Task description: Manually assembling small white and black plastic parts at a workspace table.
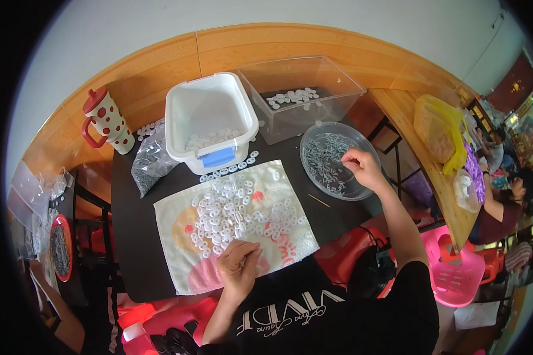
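Note:
My left hand (240,267) is closed in a pinch above the near edge of a patterned towel (177,236). Whatever its fingers may hold is too small to make out. Just beyond it lies a heap of small white oval plastic pieces with holes (225,213). On the towel's right side, more pieces (278,216) look partly see-through. My right hand (364,170) is pinched at the right side of a round clear tub (356,194), over many small grey screws (323,157). Its fingertips hide anything between them.
A white bin (177,130) and a clear box (337,94) stand behind the towel. A bag of grey bits (151,163) and a dotted tumbler (109,121) are at left. A thin stick (319,200) lies near the tub. Other people sit at both sides.

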